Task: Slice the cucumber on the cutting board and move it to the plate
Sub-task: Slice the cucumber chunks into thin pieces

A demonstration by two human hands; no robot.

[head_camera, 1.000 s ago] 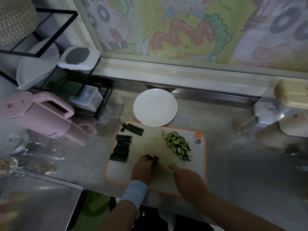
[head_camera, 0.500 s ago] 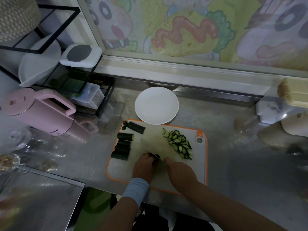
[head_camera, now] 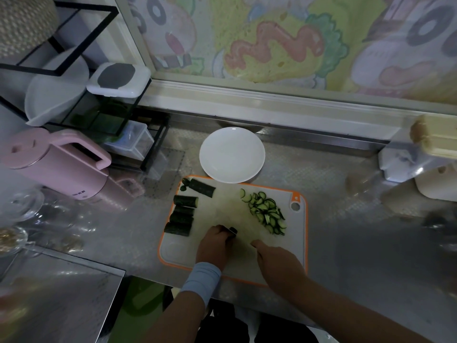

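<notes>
The cucumber piece (head_camera: pixel 233 230) being cut lies near the middle of the cutting board (head_camera: pixel 294 243), only its dark end showing from under the left hand (head_camera: pixel 214 246), whose fingers curl over it and pin it down. Half a second ago the right hand (head_camera: pixel 279 264) was close against the left; now it sits back towards the near right of the board. That reads as one slicing stroke finished and the next being set up. Its fingers are bunched with the forefinger pointing forward, but what it holds is too dim to tell. The heap of slices (head_camera: pixel 267 214) looks unchanged. By count there is one piece under the hand, five uncut chunks (head_camera: pixel 186 201) along the board's left side, two small end scraps (head_camera: pixel 184 182) and one heap of slices. There is also one white plate (head_camera: pixel 232 154) just beyond the board, with nothing on it, so I judge much slicing and all the moving are left.
</notes>
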